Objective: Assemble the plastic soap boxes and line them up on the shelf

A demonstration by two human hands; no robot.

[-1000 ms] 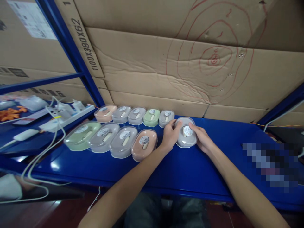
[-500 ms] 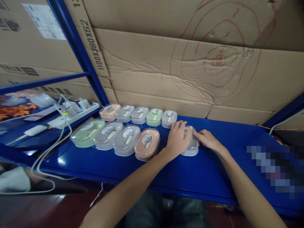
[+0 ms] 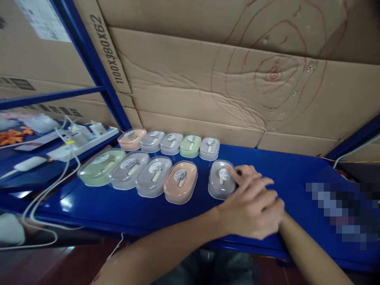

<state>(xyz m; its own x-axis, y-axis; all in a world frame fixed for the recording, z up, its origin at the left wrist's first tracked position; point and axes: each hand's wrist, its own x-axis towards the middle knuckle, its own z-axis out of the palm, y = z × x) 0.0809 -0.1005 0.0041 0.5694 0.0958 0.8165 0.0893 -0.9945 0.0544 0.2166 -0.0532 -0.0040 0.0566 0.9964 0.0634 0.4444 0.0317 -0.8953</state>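
Observation:
A grey lunch box (image 3: 214, 180) with a clear lid, a round label and a pale tab sits apart on the blue shelf (image 3: 178, 215). At its right side is my right hand (image 3: 247, 171), its thumb reaching onto the lid by the label and its fingers curled, partly hidden. My left hand (image 3: 255, 209) crosses over my right hand and wrist, fingers spread and holding no box. Nearest on the left stands an orange lunch box (image 3: 187, 189), in a front row with two grey lunch boxes (image 3: 149, 186) and a green lunch box (image 3: 92, 171).
Along the cardboard wall (image 3: 178, 87) runs a back row of several orange, grey and green boxes, including a green one (image 3: 190, 148). White cables (image 3: 63, 172) hang over the left edge near a power strip (image 3: 86, 144). A blurred-out patch (image 3: 341, 213) covers the right.
The single grey box has shifted left toward the orange one. My left hand has left its lid and swung right across my right hand. The view has moved slightly.

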